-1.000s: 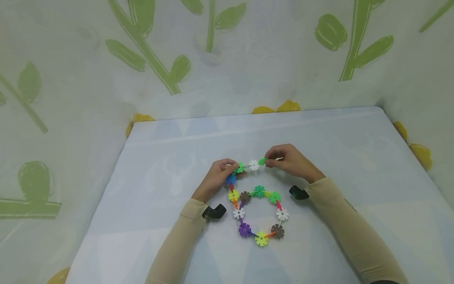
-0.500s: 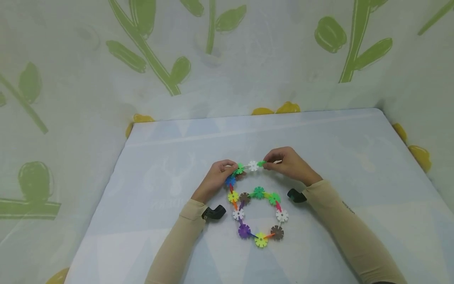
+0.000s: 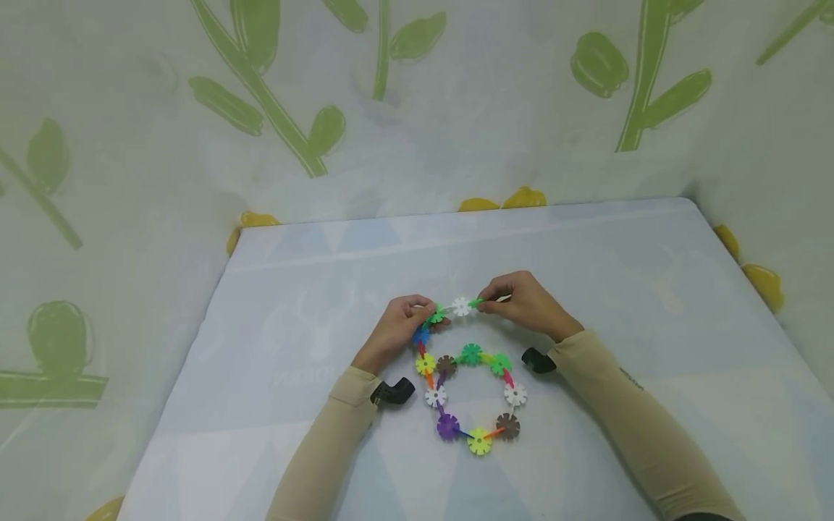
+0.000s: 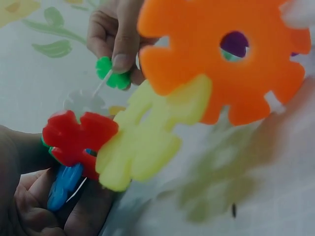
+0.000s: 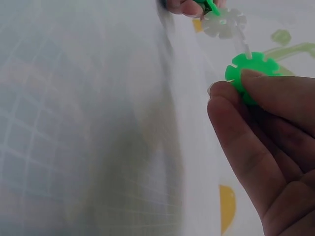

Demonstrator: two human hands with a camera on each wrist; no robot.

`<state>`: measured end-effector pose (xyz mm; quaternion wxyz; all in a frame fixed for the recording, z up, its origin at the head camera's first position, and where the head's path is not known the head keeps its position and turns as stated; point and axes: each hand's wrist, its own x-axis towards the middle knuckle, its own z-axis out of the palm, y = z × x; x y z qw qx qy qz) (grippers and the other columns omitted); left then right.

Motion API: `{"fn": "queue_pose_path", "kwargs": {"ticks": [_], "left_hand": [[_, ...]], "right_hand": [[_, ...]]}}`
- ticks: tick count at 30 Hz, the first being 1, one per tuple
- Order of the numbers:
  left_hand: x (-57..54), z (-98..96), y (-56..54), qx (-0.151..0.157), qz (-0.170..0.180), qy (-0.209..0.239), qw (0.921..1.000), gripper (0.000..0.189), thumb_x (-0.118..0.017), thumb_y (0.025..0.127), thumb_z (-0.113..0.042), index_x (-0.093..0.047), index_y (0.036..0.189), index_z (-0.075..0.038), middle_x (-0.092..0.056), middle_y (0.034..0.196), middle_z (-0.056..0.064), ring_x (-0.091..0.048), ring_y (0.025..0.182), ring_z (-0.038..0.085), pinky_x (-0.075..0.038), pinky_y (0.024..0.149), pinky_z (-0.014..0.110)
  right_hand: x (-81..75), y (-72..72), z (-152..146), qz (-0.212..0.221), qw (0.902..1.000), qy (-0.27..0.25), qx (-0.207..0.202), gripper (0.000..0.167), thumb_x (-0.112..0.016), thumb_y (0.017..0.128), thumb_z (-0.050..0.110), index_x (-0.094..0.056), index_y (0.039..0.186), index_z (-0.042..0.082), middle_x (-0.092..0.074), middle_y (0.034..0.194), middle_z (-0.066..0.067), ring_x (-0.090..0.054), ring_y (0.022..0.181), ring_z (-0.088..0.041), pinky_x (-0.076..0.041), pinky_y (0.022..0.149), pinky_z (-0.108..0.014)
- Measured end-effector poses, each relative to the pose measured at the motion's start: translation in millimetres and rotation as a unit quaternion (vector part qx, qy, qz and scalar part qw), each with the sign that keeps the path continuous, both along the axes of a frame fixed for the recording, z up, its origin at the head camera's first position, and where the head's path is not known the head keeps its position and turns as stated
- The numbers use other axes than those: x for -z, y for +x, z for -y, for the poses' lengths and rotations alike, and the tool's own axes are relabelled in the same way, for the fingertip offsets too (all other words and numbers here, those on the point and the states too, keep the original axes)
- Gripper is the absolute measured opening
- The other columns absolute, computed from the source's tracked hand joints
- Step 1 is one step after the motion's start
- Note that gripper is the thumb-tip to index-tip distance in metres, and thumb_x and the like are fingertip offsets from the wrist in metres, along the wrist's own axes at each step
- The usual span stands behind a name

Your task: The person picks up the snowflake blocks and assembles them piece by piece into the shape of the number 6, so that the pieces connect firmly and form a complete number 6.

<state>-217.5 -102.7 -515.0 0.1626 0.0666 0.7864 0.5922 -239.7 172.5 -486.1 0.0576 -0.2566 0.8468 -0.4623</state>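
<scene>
My right hand (image 3: 528, 305) pinches a bright green notched snowflake disc (image 5: 253, 64) between thumb and fingers. A translucent white disc, seen edge-on, slots into that green disc in the right wrist view and runs to another white snowflake disc (image 3: 460, 307). My left hand (image 3: 399, 325) grips the same chain by a green snowflake disc (image 3: 436, 314); a blue disc (image 4: 64, 184) lies against its fingers. From there the chain runs through a red disc (image 4: 78, 140), a yellow disc (image 4: 142, 140) and an orange disc (image 4: 192, 54) down to a ring of joined discs.
Below my hands, the ring includes a purple disc (image 3: 448, 427), a yellow disc (image 3: 479, 441) and a brown disc (image 3: 508, 426). It lies on a pale cloth-covered table (image 3: 274, 405). Leaf-patterned fabric walls (image 3: 508, 108) stand behind and at both sides.
My right hand shifts slightly left and toward me, with the green disc still pinched and tilting more edge-on. My left hand holds nearly still. The head view drifts a little.
</scene>
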Motion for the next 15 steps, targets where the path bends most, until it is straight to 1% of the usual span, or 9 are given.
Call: {"fn": "queue_pose_path", "kwargs": {"ticks": [1,3,5,6,9,11,15], "left_hand": [[0.2,-0.2,0.2,0.004,0.002,0.006,1.0000,0.029,-0.059,0.106,-0.030,-0.071,0.119,-0.006,-0.080,0.089,0.006,-0.064,0.073,0.007,-0.049,0.077,0.023],[0.1,-0.8,0.6,0.010,0.003,0.021,0.9997,0.029,-0.058,0.107,-0.028,-0.069,0.119,-0.004,-0.081,0.097,0.010,-0.074,0.084,0.010,-0.052,0.084,0.024],[0.7,-1.2,0.6,0.015,0.007,0.036,0.9992,0.028,-0.057,0.108,-0.026,-0.068,0.119,-0.003,-0.081,0.102,0.014,-0.078,0.096,0.014,-0.054,0.092,0.025],[0.6,-1.5,0.9,0.015,0.010,0.040,0.9990,0.027,-0.056,0.108,-0.026,-0.068,0.118,-0.004,-0.081,0.103,0.014,-0.078,0.099,0.016,-0.055,0.094,0.026],[1.6,-2.2,2.9,0.013,0.012,0.046,0.9988,0.026,-0.056,0.108,-0.023,-0.067,0.118,-0.002,-0.080,0.103,0.016,-0.078,0.099,0.019,-0.056,0.095,0.028],[2.1,-2.9,4.1,0.011,0.015,0.047,0.9987,0.026,-0.056,0.108,-0.022,-0.067,0.119,-0.001,-0.080,0.102,0.016,-0.078,0.097,0.018,-0.057,0.094,0.028],[1.0,-4.7,5.7,0.004,0.012,0.053,0.9985,0.025,-0.056,0.108,-0.020,-0.067,0.117,0.001,-0.080,0.101,0.018,-0.078,0.091,0.016,-0.058,0.088,0.027]], "right_hand": [[0.5,0.4,0.3,-0.001,1.0000,0.001,0.000,0.006,-0.081,0.090,0.013,-0.081,0.094,0.009,-0.079,0.092,-0.004,-0.071,0.088,-0.016,-0.056,0.077,-0.026],[1.3,1.2,0.9,-0.005,1.0000,0.002,0.000,0.007,-0.081,0.090,0.014,-0.081,0.094,0.008,-0.079,0.092,-0.004,-0.071,0.087,-0.015,-0.057,0.078,-0.026],[2.1,2.0,1.5,-0.008,1.0000,0.005,0.001,0.008,-0.081,0.090,0.015,-0.080,0.094,0.007,-0.079,0.092,-0.004,-0.071,0.088,-0.015,-0.057,0.079,-0.026],[2.3,2.6,1.8,-0.008,1.0000,0.005,0.003,0.010,-0.081,0.090,0.016,-0.080,0.094,0.007,-0.079,0.092,-0.003,-0.071,0.088,-0.014,-0.057,0.080,-0.026],[3.3,5.2,2.5,-0.005,0.9999,0.008,0.006,0.012,-0.082,0.090,0.017,-0.080,0.093,0.006,-0.079,0.092,-0.004,-0.071,0.087,-0.013,-0.058,0.079,-0.025],[4.0,7.3,3.1,-0.002,0.9999,0.010,0.006,0.014,-0.082,0.090,0.017,-0.080,0.093,0.004,-0.079,0.092,-0.003,-0.071,0.087,-0.013,-0.058,0.079,-0.024],[5.1,9.8,4.4,-0.007,1.0000,0.006,0.004,0.009,-0.081,0.090,0.015,-0.080,0.092,0.006,-0.079,0.091,-0.003,-0.070,0.086,-0.013,-0.058,0.079,-0.024]]}}
